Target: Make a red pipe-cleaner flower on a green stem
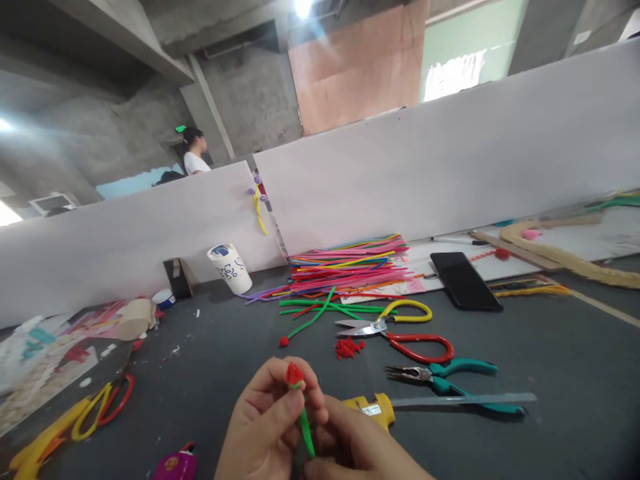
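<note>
The left hand (267, 421) pinches a small red flower (294, 375) just under its head, above the dark surface (210, 380), while the right hand (357, 439) grips the lower part of its green stem (306, 430), with red snippets (349, 347), scissors (381, 325), pliers (434, 373) and a yellow glue gun (384, 411) lying beyond.

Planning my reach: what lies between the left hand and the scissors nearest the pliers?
A pile of small red pieces, in the head view.

Left hand (267, 423) and right hand (353, 440): close together, near side.
Left pinched, thumb toward bent fingers; right lower, fingers curled inward.
</note>
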{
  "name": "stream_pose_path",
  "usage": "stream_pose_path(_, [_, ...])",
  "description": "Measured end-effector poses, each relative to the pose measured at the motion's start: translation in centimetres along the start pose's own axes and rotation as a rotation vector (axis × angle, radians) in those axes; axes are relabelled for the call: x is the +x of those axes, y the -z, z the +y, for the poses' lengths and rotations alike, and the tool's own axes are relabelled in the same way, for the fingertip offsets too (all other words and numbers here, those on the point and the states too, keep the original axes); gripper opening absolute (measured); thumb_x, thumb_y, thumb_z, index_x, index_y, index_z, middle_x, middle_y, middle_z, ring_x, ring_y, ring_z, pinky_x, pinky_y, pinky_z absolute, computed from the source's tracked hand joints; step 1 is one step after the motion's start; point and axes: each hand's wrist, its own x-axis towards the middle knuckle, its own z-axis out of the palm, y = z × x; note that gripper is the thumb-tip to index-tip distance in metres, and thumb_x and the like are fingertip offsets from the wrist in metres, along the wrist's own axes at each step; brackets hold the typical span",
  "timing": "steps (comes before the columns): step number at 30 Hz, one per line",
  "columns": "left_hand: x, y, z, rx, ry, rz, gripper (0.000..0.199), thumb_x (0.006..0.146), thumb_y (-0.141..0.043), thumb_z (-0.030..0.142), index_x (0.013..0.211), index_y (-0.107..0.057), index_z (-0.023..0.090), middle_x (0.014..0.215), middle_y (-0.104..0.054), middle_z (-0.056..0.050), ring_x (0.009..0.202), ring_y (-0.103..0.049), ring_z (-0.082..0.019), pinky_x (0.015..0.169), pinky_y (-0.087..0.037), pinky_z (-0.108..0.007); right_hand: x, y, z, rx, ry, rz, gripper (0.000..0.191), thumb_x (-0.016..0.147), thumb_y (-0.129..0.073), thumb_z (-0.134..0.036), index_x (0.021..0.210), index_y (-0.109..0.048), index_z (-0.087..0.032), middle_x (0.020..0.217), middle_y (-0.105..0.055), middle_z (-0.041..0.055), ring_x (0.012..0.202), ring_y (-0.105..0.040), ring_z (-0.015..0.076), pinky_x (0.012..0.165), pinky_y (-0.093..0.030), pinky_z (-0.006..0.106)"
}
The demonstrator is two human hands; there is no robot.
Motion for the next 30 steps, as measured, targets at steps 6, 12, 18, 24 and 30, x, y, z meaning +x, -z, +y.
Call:
stream_pose_path(6, [2.0,1.4,-0.8,0.173,-0.228,0.173,0.022,0.053,-0.090,0.024,0.065,-0.073,0.017,0.066,-0.065,0.002,0.057,-0.053,-0.008,0.051,-0.046,-0.014,-0.6,0.5,-0.2,-0.362,-0.124,0.055,0.010,0.081,-0.051,-0.022,0.075,-0.057,-0.018,0.058,-0.048,-0.0049,0.055,-0.044,0.0091,0.049,-0.029,0.018])
stream_pose_path(12, [2.4,2.5,-2.4,0.105,-0.165,0.203,0.021,0.055,-0.089,0.024,0.066,-0.072,0.019,0.062,-0.062,0.004,0.054,-0.050,-0.006,0.050,-0.043,-0.013,-0.6,1.0,-1.5,-0.488,-0.197,-0.107,0.019,0.083,-0.048,-0.022,0.068,-0.058,-0.017,0.057,-0.041,-0.0057,0.052,-0.035,0.0074,0.047,-0.025,0.017])
stream_pose_path(18, [1.7,2.6,-3.4,0.125,0.031,0.021,0.030,0.049,-0.091,0.033,0.058,-0.071,0.013,0.051,-0.058,0.002,0.046,-0.048,-0.007,0.046,-0.037,-0.016,-1.2,3.1,-3.7,-0.611,-0.113,0.090,0.032,0.089,-0.043,-0.039,0.065,-0.048,-0.020,0.053,-0.046,-0.0036,0.046,-0.041,0.0096,0.043,-0.028,0.019])
stream_pose_path(24, [1.5,2.1,-3.9,0.128,0.053,-0.085,0.026,0.058,-0.088,0.035,0.062,-0.070,0.017,0.057,-0.063,0.002,0.051,-0.059,-0.011,0.052,-0.043,-0.020,-1.4,3.4,-5.0,-0.465,0.032,0.238,0.032,0.087,-0.043,-0.034,0.059,-0.046,-0.020,0.050,-0.045,-0.0046,0.046,-0.040,0.0091,0.044,-0.030,0.019])
stream_pose_path(30, [0.7,1.9,-4.3,0.151,0.048,-0.096,0.023,0.066,-0.084,0.037,0.066,-0.069,0.019,0.063,-0.063,0.004,0.043,-0.054,-0.007,0.041,-0.039,-0.017,-1.4,2.8,-4.3,-0.330,0.113,0.253,0.019,0.066,-0.057,-0.011,0.083,-0.053,-0.019,0.068,-0.048,-0.0068,0.058,-0.043,0.0087,0.050,-0.033,0.018])
